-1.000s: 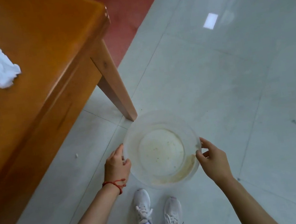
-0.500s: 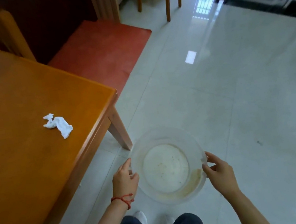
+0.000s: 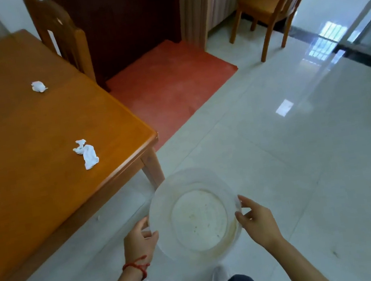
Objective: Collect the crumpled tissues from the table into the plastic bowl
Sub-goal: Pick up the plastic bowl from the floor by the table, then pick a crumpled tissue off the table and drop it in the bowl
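Observation:
A clear plastic bowl (image 3: 163,192) with a stained bottom is held above the floor, just off the table's near corner. My left hand (image 3: 140,241) grips its left rim and my right hand (image 3: 256,220) grips its right rim. Nothing lies in the bowl. On the orange wooden table (image 3: 22,142) a crumpled white tissue (image 3: 86,153) rests near the right edge. A second, smaller crumpled tissue (image 3: 38,86) lies farther back on the table.
A wooden chair (image 3: 61,36) stands behind the table's far side. Another chair (image 3: 269,3) stands at the back right. A red floor patch (image 3: 170,79) lies beyond the table. White glossy tiles cover the floor to the right.
The view has risen and tilted up, bringing the chairs and the far tissue into sight. The bowl has come up off the floor between both hands, nearer the table corner.

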A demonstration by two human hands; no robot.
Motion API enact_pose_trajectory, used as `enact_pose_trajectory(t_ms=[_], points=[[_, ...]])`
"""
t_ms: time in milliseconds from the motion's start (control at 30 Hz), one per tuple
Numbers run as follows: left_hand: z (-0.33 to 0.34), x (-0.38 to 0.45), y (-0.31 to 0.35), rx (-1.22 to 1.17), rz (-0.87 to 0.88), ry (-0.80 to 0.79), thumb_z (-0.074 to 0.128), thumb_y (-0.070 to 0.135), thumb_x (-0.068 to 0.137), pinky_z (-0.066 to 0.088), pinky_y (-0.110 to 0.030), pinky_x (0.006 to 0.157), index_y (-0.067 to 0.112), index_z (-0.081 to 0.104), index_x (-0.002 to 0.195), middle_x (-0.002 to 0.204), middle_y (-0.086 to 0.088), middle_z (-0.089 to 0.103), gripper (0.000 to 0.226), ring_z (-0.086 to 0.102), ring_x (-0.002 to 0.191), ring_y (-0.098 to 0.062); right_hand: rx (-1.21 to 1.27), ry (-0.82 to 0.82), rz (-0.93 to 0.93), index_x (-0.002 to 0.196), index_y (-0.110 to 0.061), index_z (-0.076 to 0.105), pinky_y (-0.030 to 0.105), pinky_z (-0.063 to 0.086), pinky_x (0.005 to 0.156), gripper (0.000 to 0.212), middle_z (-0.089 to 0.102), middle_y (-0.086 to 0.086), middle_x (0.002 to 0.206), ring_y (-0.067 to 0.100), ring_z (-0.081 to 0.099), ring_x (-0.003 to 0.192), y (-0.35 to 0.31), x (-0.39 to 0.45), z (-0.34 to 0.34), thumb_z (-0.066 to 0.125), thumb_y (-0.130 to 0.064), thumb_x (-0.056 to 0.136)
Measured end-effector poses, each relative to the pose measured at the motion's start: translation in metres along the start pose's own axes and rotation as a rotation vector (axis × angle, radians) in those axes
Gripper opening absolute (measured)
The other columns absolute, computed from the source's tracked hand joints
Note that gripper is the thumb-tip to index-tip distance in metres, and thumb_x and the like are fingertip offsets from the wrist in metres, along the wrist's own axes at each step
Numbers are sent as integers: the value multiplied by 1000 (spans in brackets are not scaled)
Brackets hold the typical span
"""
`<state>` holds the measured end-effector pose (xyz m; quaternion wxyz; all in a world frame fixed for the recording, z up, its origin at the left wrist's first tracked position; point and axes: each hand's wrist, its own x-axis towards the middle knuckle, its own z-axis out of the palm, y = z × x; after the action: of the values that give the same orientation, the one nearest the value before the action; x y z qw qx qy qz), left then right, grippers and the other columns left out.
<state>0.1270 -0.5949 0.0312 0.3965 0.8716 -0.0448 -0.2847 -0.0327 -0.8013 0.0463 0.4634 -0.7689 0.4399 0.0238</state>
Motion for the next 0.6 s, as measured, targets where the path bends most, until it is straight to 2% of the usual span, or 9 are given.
enact_pose_trajectory(t_ms=[67, 133, 200, 267, 400, 467, 600], points=[[8, -12, -3, -36, -63, 40, 63, 1, 78, 48, -34, 84, 2, 52, 124, 120, -19, 62, 47, 55, 85, -22, -41, -56, -39, 123, -23, 53, 21, 47, 70, 38, 63, -10, 98, -8, 61, 60, -3, 10, -12, 54, -12, 86], [11, -20, -8, -81, -127, 84, 64, 3, 78, 48, -36, 85, 4, 53, 123, 120, -18, 62, 46, 56, 87, -24, -86, -109, -76, 124, -23, 52, 21, 48, 72, 39, 66, -5, 106, 0, 62, 60, -9, 20, -17, 54, -13, 86], [9, -27, -15, -131, -185, 122, 64, 3, 78, 51, -39, 86, 6, 54, 122, 120, -18, 61, 45, 59, 90, -27, -120, -162, -122, 124, -22, 52, 20, 48, 71, 38, 65, -5, 105, 3, 61, 63, -17, 27, -16, 54, -13, 87], [3, -32, -22, -175, -235, 156, 63, 2, 77, 53, -41, 85, 6, 54, 122, 117, -18, 62, 46, 59, 92, -29, -157, -208, -177, 123, -23, 53, 12, 46, 65, 38, 62, -10, 99, 3, 61, 63, -25, 31, -10, 54, -15, 87], [-13, -35, -37, -234, -305, 220, 61, 2, 78, 52, -31, 72, 3, 56, 120, 108, -20, 65, 42, 60, 88, -30, -209, -270, -230, 124, -26, 52, 3, 43, 52, 38, 59, -15, 94, -2, 60, 57, -39, 39, 11, 54, -16, 87], [-21, -34, -44, -252, -324, 237, 61, 3, 77, 52, -29, 69, 4, 57, 119, 105, -22, 66, 41, 61, 81, -29, -224, -284, -244, 123, -26, 53, 2, 42, 51, 38, 59, -14, 93, -5, 60, 55, -47, 42, 21, 54, -15, 87], [-37, -28, -56, -270, -332, 260, 60, 3, 77, 54, -31, 68, 5, 59, 118, 102, -21, 67, 40, 62, 75, -28, -260, -311, -269, 123, -24, 53, 4, 41, 51, 37, 59, -12, 96, -1, 58, 58, -64, 46, 39, 52, -14, 88]])
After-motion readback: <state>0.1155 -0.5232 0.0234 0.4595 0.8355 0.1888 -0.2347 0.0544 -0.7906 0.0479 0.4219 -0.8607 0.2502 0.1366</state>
